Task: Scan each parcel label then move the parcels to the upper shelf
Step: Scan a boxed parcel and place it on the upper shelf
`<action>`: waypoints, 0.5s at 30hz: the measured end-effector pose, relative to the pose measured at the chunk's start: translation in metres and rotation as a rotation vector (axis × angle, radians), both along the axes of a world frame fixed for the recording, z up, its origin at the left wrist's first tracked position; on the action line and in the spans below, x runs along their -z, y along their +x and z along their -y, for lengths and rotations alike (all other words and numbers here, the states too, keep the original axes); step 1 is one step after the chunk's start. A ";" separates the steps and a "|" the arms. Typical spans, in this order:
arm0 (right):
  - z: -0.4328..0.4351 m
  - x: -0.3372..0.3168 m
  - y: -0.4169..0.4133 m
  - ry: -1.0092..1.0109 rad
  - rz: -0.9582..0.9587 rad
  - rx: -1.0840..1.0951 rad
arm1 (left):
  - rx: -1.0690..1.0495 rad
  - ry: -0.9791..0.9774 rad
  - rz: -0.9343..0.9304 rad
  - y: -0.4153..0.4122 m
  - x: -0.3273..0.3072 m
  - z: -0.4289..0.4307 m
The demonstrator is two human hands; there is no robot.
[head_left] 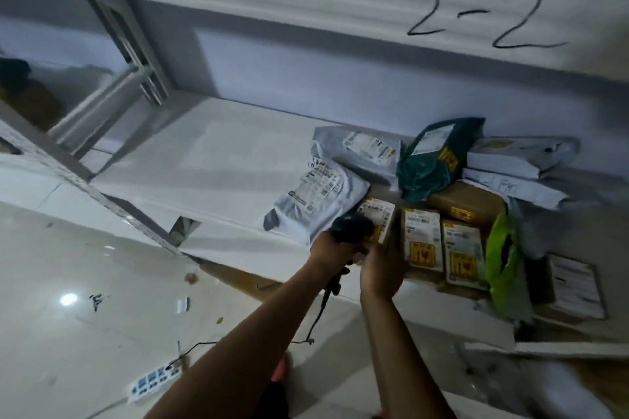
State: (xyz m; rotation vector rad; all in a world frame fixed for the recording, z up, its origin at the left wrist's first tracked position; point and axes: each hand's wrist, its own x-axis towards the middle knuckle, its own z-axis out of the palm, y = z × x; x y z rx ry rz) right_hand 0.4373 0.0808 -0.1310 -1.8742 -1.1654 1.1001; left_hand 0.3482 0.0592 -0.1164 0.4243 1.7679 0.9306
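White shelf (pixel 218 160) marked "2-2" above carries a heap of parcels (pixel 439 187) at its right end. Left hand (pixel 335 247) grips a black scanner (pixel 352 228) aimed at a small box (pixel 376 219), which the right hand (pixel 383 269) seems to grasp.

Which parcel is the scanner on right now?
The small brown cardboard box at the left end of the box row, beside the grey poly mailer; the black handheld scanner overlaps its label.
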 end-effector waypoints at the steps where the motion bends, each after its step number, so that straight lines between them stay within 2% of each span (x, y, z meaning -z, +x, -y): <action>1: 0.006 -0.003 -0.008 0.060 0.027 0.064 | 0.030 0.023 0.005 -0.007 0.002 0.002; 5: 0.033 -0.028 -0.041 0.157 0.062 0.258 | 0.047 0.198 0.047 -0.027 -0.011 0.019; 8: 0.045 -0.050 -0.050 0.257 0.053 0.297 | 0.053 0.329 0.112 -0.034 -0.030 0.029; 11: 0.068 -0.069 -0.066 0.365 -0.113 0.330 | 0.084 0.432 0.152 -0.047 -0.052 0.048; 15: 0.101 -0.095 -0.089 0.476 -0.340 0.305 | 0.077 0.533 0.116 -0.066 -0.084 0.083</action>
